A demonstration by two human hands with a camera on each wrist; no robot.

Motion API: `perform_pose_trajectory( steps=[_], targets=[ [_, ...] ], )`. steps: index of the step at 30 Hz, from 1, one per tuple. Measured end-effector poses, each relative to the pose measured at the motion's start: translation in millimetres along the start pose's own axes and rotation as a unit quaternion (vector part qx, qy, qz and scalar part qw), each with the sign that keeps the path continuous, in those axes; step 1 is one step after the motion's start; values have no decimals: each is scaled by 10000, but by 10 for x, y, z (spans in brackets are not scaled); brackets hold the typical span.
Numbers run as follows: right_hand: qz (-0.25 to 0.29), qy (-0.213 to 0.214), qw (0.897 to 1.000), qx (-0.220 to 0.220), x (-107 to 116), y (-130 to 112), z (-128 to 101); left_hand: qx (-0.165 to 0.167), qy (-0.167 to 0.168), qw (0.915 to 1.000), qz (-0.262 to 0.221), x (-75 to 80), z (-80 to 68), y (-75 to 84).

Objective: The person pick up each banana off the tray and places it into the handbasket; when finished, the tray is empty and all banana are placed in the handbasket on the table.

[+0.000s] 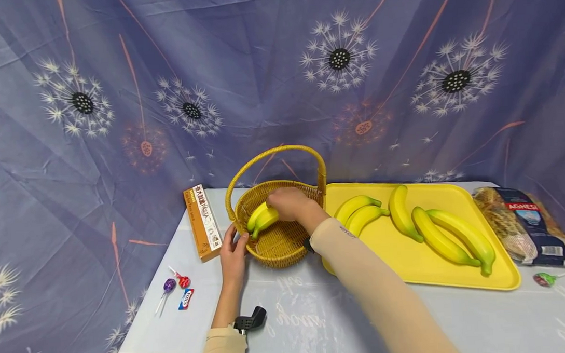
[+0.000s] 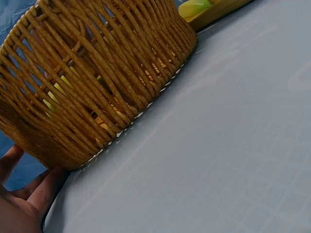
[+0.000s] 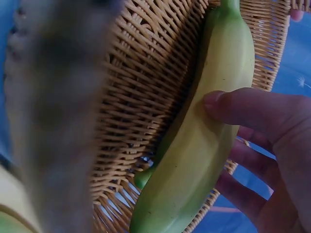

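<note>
A wicker basket with a tall arched handle stands on the table. Inside it, my right hand holds a yellow banana, thumb on one side and fingers on the other. A second banana lies close against it, mostly hidden behind it in the right wrist view. My left hand grips the basket's left end near the foot of the handle; the left wrist view shows its fingers against the woven wall. Several more bananas lie on a yellow tray right of the basket.
Left of the basket lies a pasta box. Nearer me are a purple lollipop, a red lollipop and a small wrapped candy. Right of the tray are a pasta bag and another lollipop. Behind hangs a patterned cloth.
</note>
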State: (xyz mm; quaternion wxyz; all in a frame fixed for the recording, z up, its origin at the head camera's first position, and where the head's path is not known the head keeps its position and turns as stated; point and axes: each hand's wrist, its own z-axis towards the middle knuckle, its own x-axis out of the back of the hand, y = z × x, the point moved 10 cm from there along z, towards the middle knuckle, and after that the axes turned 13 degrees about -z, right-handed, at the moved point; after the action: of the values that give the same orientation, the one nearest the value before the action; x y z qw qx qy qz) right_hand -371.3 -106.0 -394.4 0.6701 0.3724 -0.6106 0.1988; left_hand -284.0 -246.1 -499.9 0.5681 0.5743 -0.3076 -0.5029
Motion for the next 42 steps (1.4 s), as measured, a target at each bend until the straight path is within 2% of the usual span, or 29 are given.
perform_pose_trajectory(
  steps=[8,16,21,23,30,38,42],
  targets=[
    [221,-645,9973,-285,-94,73,95,193,-91,9998,-28,-20,-2,24],
    [454,-900,9945,-290,-200,120,94,226,-249,9994,-29,-174,-114,261],
    [545,-978,9927,-439,-282,223,54,254,-275,9992,-109,-236,-122,278],
    [530,-932,9932,-463,-288,242,47,254,-265,9993,-74,-235,-120,277],
    [263,-932,9940,-507,-299,212,95,70,-47,10000,6,-62,-8,-4],
    [-131,-1034,9922,-685,-307,212,156,-9,-39,10000,-4,-23,18,5],
    [15,-1177,9902,-758,-339,210,153,19,-12,10000,63,-7,7,0]
  ],
)
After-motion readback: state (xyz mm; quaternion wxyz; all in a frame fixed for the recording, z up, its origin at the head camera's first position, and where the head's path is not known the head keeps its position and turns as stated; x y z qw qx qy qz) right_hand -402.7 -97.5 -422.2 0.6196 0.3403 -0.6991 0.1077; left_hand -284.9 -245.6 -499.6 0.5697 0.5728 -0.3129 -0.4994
